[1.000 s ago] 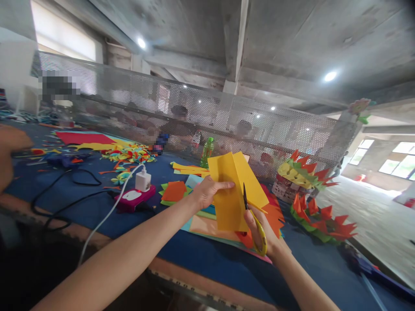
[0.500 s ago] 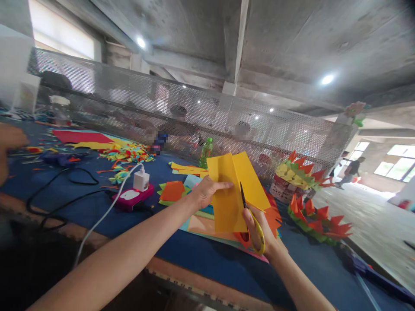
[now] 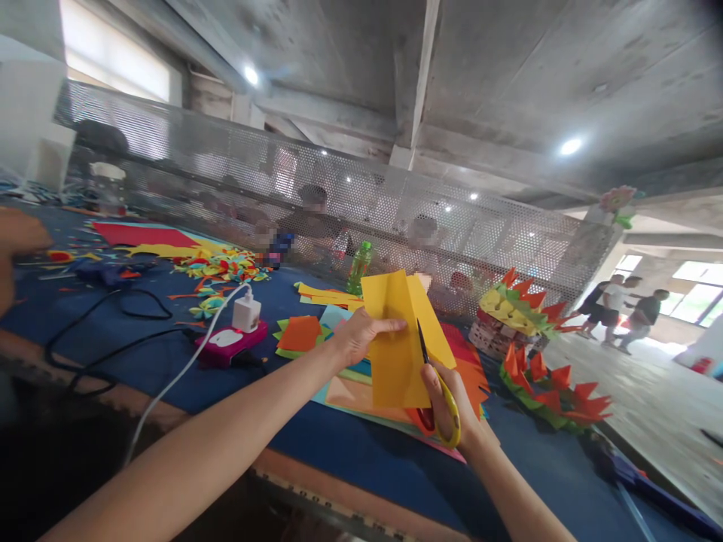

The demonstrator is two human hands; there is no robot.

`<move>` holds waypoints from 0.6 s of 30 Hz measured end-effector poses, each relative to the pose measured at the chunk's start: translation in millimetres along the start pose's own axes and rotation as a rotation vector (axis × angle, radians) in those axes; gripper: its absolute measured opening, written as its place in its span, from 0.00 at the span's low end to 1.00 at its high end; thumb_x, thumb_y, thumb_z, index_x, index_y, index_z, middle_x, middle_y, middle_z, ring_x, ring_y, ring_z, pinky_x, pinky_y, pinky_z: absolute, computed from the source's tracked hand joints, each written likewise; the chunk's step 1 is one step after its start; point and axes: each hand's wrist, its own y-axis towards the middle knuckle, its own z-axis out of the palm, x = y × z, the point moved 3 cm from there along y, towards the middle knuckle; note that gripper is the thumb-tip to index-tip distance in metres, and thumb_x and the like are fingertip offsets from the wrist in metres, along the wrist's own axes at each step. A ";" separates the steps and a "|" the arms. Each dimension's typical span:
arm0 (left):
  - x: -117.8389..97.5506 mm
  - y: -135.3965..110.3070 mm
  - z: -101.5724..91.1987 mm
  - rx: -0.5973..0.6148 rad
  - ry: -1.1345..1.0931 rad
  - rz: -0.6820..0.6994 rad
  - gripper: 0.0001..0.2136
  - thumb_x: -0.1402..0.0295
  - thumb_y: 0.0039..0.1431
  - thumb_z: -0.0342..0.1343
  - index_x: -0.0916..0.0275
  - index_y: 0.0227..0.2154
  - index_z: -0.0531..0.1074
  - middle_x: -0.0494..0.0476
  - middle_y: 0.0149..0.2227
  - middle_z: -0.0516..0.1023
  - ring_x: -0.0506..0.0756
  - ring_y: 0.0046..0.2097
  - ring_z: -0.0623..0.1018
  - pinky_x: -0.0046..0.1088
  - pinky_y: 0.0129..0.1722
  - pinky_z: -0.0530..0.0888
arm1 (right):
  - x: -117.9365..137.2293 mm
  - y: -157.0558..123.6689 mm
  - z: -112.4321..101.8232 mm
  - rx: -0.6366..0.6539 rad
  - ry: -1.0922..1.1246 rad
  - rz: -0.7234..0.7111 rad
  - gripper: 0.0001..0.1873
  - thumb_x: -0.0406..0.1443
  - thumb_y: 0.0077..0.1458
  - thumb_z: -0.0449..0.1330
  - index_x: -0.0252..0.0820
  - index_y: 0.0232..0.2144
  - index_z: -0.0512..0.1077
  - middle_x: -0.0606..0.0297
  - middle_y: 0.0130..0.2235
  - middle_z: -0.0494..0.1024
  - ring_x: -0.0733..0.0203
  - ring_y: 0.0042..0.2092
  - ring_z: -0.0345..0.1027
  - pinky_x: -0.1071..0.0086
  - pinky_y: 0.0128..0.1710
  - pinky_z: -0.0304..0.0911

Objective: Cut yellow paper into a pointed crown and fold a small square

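My left hand (image 3: pixel 359 336) grips a yellow sheet of paper (image 3: pixel 395 369), thumb flat across its front and fingers hidden behind. The sheet is upright over the table, split into a broad left part and a right strip that leans away behind the scissors. My right hand (image 3: pixel 460 403) has its fingers in the handles of the scissors (image 3: pixel 452 433), which are yellow and red. Their dark blades point up along the right edge of the left part. Beneath lie stacked coloured sheets (image 3: pixel 344 395) and red-orange cut paper (image 3: pixel 466 369).
A magenta power strip (image 3: pixel 229 348) with a white charger (image 3: pixel 247 312) and cables lies left. Beyond it is a pile of paper scraps (image 3: pixel 226 265). A green bottle (image 3: pixel 359 267) stands behind the paper. Paper crowns (image 3: pixel 559 395) and a blue glue gun (image 3: pixel 649 474) are right. Another person's hand (image 3: pixel 22 232) shows far left.
The right strip of the yellow paper has swung back and looks narrower, baring more red paper below. My hands have barely moved. More people are visible in the far right background.
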 end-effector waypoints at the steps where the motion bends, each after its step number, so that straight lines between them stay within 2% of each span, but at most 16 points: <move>1: 0.0 0.1 -0.1 0.004 -0.002 0.002 0.20 0.75 0.39 0.71 0.66 0.39 0.78 0.63 0.41 0.81 0.60 0.40 0.80 0.39 0.45 0.74 | -2.0 -0.3 0.7 0.005 0.013 0.029 0.28 0.56 0.62 0.45 0.41 0.23 0.64 0.67 0.22 0.63 0.65 0.24 0.54 0.72 0.21 0.53; 8: 0.2 0.6 -1.1 0.002 0.007 -0.008 0.19 0.74 0.39 0.71 0.66 0.38 0.78 0.63 0.42 0.81 0.59 0.39 0.80 0.38 0.44 0.74 | -7.0 -3.2 3.4 0.023 0.080 0.147 0.29 0.59 0.59 0.47 0.43 0.22 0.58 0.70 0.18 0.59 0.67 0.20 0.50 0.72 0.17 0.46; 12: 0.2 0.9 -1.0 0.008 0.002 -0.007 0.19 0.73 0.39 0.71 0.66 0.38 0.78 0.64 0.43 0.81 0.60 0.40 0.80 0.39 0.44 0.75 | -4.7 -3.1 4.8 0.039 0.101 0.215 0.30 0.62 0.57 0.47 0.44 0.22 0.57 0.70 0.16 0.59 0.67 0.17 0.51 0.73 0.15 0.46; 18: -1.2 -0.5 -0.7 -0.016 0.015 -0.016 0.18 0.73 0.38 0.72 0.67 0.37 0.79 0.64 0.40 0.81 0.60 0.38 0.80 0.39 0.41 0.76 | -11.7 -3.6 6.2 0.041 0.068 0.186 0.29 0.61 0.57 0.47 0.44 0.22 0.58 0.71 0.16 0.59 0.68 0.17 0.51 0.74 0.15 0.46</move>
